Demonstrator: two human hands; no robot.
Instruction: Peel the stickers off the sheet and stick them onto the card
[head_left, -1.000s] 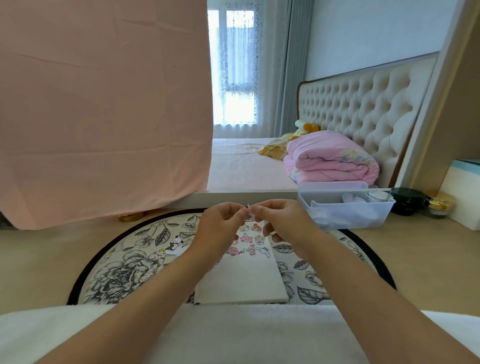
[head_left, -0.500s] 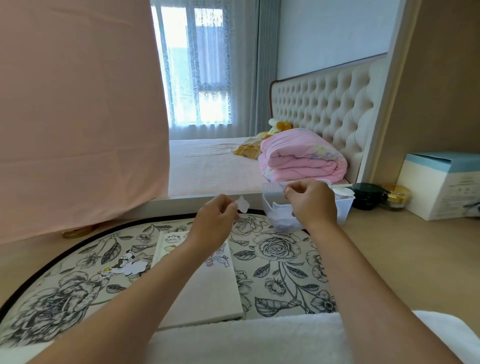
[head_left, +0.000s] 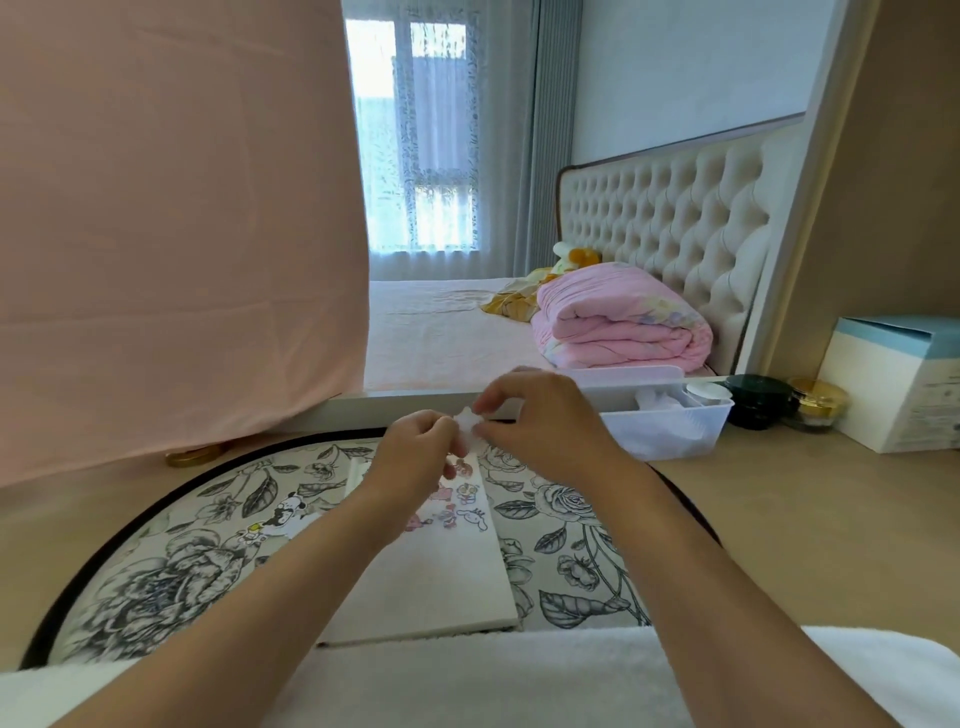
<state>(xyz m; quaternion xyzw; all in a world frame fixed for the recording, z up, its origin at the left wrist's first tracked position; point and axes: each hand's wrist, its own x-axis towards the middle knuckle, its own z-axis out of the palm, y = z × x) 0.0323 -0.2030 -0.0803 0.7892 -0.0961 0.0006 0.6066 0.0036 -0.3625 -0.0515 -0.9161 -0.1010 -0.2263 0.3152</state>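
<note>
A white card (head_left: 441, 582) lies on a round floral mat (head_left: 171, 566), with several small cartoon stickers (head_left: 462, 501) stuck near its far end. Above that end, my left hand (head_left: 415, 457) and my right hand (head_left: 540, 421) meet around a small white sticker piece (head_left: 467, 423). Both hands pinch it between thumb and fingertips. A loose black-and-white cartoon sticker sheet piece (head_left: 283, 519) rests on the mat left of the card.
A clear plastic bin (head_left: 670, 426) stands behind my right hand. Dark and gold jars (head_left: 779, 400) and a white-blue box (head_left: 898, 384) sit at the right. Pink cloth (head_left: 171, 234) hangs at the left. A white towel (head_left: 467, 680) covers the near edge.
My right hand came back from the plastic bin to the left hand and now pinches the sticker piece with it. The view swung back toward the card.
</note>
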